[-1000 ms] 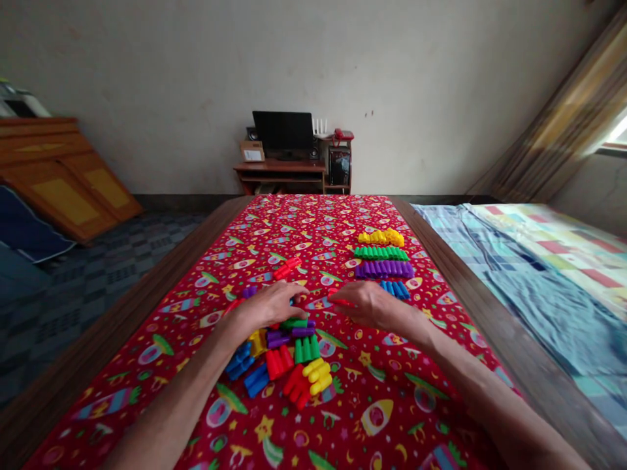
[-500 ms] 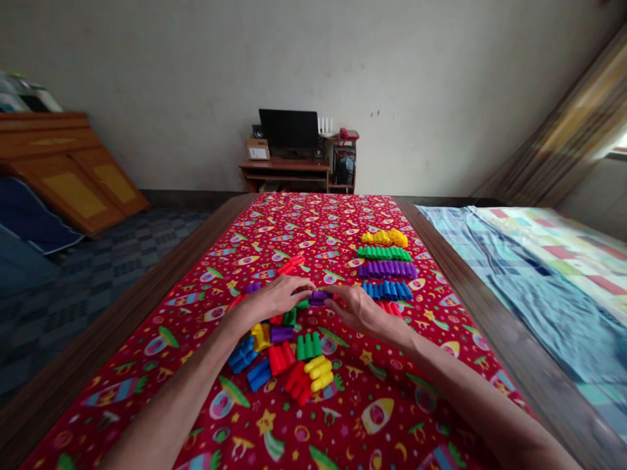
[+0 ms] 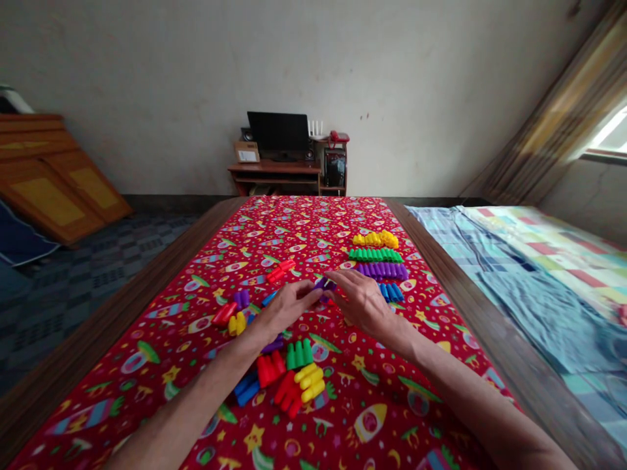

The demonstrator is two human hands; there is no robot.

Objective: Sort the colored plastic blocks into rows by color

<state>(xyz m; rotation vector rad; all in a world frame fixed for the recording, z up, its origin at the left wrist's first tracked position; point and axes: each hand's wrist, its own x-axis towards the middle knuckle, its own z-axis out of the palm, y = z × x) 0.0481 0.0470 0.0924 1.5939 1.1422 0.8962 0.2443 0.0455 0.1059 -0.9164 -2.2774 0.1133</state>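
My left hand (image 3: 292, 303) pinches a small purple plastic toy block (image 3: 322, 284) between thumb and fingers. From the other side, my right hand (image 3: 363, 301) has its fingers closed on the same block, partly covering it. Below and left lie loose ridged blocks: a red block (image 3: 270, 369), a green block (image 3: 299, 354), a yellow block (image 3: 310, 382) and others, some hidden behind my left forearm. To the right are rows of joined blocks: a yellow row (image 3: 375, 239), a green row (image 3: 375, 255), a purple row (image 3: 383, 271) and a blue row (image 3: 392, 292), partly behind my right hand.
A red patterned cloth (image 3: 372, 375) covers the long table. Another red block (image 3: 281, 271) lies farther out, left of centre. A bed (image 3: 509, 281) stands along the right side. At the far wall is a desk (image 3: 274, 168) with a monitor (image 3: 278, 134).
Both hands have lifted slightly with the purple block, which is now tilted. My right hand has its fingers more over the block. The view has shifted a little to the right.
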